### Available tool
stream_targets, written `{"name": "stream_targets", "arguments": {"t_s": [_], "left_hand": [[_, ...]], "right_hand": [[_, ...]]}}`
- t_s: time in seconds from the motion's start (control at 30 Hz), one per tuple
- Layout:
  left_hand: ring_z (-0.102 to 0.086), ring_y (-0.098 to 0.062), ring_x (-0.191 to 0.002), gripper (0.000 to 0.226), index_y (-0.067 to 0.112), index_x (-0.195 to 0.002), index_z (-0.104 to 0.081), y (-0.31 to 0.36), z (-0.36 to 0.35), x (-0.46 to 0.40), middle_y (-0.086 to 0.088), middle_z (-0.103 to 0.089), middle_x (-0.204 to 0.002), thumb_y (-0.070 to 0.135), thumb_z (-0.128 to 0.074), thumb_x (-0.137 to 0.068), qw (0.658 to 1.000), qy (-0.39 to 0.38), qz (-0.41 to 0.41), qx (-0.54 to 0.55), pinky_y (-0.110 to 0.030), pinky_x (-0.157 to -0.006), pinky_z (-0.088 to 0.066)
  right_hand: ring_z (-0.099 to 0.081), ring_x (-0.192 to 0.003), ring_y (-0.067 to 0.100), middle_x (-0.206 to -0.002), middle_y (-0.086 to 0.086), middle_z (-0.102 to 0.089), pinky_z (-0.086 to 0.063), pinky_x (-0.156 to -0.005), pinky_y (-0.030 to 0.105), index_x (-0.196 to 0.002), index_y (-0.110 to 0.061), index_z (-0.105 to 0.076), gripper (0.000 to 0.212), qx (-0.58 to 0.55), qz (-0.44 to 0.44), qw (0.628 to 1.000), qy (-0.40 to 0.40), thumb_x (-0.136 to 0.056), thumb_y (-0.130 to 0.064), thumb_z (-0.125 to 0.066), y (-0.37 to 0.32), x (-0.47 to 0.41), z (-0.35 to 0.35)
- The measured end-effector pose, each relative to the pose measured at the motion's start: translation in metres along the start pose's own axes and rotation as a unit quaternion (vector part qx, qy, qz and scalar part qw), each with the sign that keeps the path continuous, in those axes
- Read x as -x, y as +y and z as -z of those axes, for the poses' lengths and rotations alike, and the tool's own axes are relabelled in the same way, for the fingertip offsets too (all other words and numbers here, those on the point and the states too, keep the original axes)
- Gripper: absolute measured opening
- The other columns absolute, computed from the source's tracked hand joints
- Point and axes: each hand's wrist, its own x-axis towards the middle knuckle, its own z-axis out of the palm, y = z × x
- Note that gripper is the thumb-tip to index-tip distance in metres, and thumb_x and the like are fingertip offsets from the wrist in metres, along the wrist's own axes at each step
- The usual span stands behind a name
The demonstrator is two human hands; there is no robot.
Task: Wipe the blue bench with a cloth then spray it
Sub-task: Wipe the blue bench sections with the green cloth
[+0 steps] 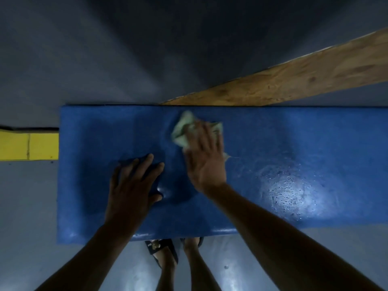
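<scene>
On the blue bench [273, 143], the right hand [204, 160] presses a pale green cloth [180, 131] with flat fingers near the far edge, hiding much of it. Left hand [132, 183] rests flat, fingers straight; the bench's right end is cut off.

One head-worn wide-angle view looks almost straight down, close over the glossy blue padded tabletop [294, 143] and grey floor [31, 196].
</scene>
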Motion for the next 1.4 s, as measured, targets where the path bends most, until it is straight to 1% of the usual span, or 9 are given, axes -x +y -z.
{"name": "stream_targets", "arguments": {"t_s": [0.13, 0.3, 0.47, 0.63, 0.77, 0.93, 1.03, 1.17, 1.4], "left_hand": [[-0.041, -0.033, -0.130, 0.093, 0.031, -0.137, -0.052, 0.000, -0.002, -0.001, -0.001, -0.047, -0.151, 0.041, -0.093, -0.054, 1.000, 0.001, 0.003, -0.004, -0.062, -0.104, -0.036], [-0.041, -0.034, -0.131, 0.095, 0.033, -0.138, -0.045, 0.002, -0.003, -0.001, -0.003, -0.048, -0.150, 0.043, -0.092, -0.055, 1.000, -0.007, 0.009, -0.001, -0.062, -0.104, -0.036], [-0.041, -0.033, -0.132, 0.093, 0.031, -0.136, -0.051, 0.003, 0.000, 0.000, -0.001, -0.046, -0.151, 0.038, -0.093, -0.054, 1.000, -0.004, 0.008, 0.009, -0.061, -0.105, -0.036], [-0.041, -0.031, -0.132, 0.093, 0.032, -0.136, -0.052, 0.003, 0.001, -0.001, 0.001, -0.046, -0.151, 0.041, -0.093, -0.053, 1.000, -0.013, 0.013, 0.004, -0.061, -0.105, -0.036], [-0.045, -0.034, -0.129, 0.095, 0.033, -0.138, -0.049, 0.002, 0.001, -0.002, -0.002, -0.049, -0.149, 0.045, -0.091, -0.054, 1.000, -0.020, 0.012, -0.007, -0.062, -0.102, -0.039], [-0.040, -0.031, -0.129, 0.094, 0.033, -0.136, -0.050, -0.002, -0.003, -0.003, -0.002, -0.049, -0.148, 0.047, -0.091, -0.052, 1.000, -0.002, -0.001, 0.000, -0.059, -0.104, -0.036], [-0.040, -0.031, -0.128, 0.093, 0.031, -0.136, -0.052, -0.010, -0.003, -0.002, -0.002, -0.048, -0.149, 0.050, -0.090, -0.054, 0.999, 0.013, -0.030, 0.009, -0.061, -0.104, -0.038], [-0.039, -0.025, -0.128, 0.084, 0.032, -0.141, -0.052, -0.024, 0.005, 0.001, 0.004, -0.044, -0.152, 0.051, -0.083, -0.065, 0.997, 0.040, -0.063, 0.026, -0.060, -0.111, -0.031], [-0.046, -0.037, -0.129, 0.060, 0.024, -0.146, -0.047, -0.112, 0.025, 0.011, -0.002, -0.040, -0.156, 0.041, -0.058, -0.090, 0.996, 0.083, -0.020, 0.026, -0.058, -0.110, -0.031]], "right_hand": [[-0.023, -0.155, 0.027, -0.166, 0.005, -0.029, -0.016, -0.127, 0.052, -0.158, -0.023, -0.032, 0.066, 0.066, 0.183, 0.977, -0.084, -0.098, -0.036, -0.055, 0.064, -0.009, 0.025], [-0.034, -0.146, 0.035, -0.158, 0.015, -0.038, -0.029, -0.119, 0.054, -0.154, -0.016, -0.033, 0.063, 0.103, -0.107, 0.989, -0.027, -0.096, -0.036, -0.042, 0.177, -0.010, 0.087], [-0.018, -0.155, 0.036, -0.165, 0.017, -0.028, -0.011, -0.125, 0.057, -0.157, -0.012, -0.032, 0.060, 0.028, -0.327, 0.943, 0.046, -0.102, -0.033, -0.025, 0.117, -0.023, 0.052], [-0.029, -0.152, 0.036, -0.161, 0.016, -0.038, -0.016, -0.125, 0.059, -0.154, -0.012, -0.041, 0.058, 0.038, -0.097, 0.995, 0.002, -0.098, -0.028, -0.032, -0.002, -0.022, 0.005], [-0.025, -0.154, 0.031, -0.164, 0.009, -0.034, -0.019, -0.126, 0.052, -0.156, -0.017, -0.035, 0.064, 0.073, 0.107, 0.987, -0.096, -0.096, -0.039, -0.038, 0.045, -0.025, 0.029], [-0.028, -0.152, 0.032, -0.162, 0.012, -0.034, -0.023, -0.124, 0.052, -0.157, -0.018, -0.032, 0.071, 0.103, -0.063, 0.992, -0.047, -0.091, -0.034, -0.054, 0.142, -0.006, 0.072], [-0.021, -0.154, 0.031, -0.164, 0.012, -0.031, -0.016, -0.126, 0.052, -0.157, -0.017, -0.032, 0.063, 0.064, -0.191, 0.979, 0.003, -0.099, -0.043, -0.028, 0.122, -0.005, 0.064], [-0.022, -0.154, 0.030, -0.163, 0.011, -0.035, -0.007, -0.126, 0.054, -0.154, -0.017, -0.039, 0.057, 0.013, -0.341, 0.935, 0.096, -0.104, -0.039, -0.025, 0.049, -0.035, 0.024], [-0.044, -0.142, 0.037, -0.144, 0.013, -0.057, -0.023, -0.122, 0.061, -0.137, -0.013, -0.060, 0.049, 0.016, -0.075, 0.996, 0.045, -0.093, -0.029, -0.045, -0.126, -0.065, -0.039]]}}
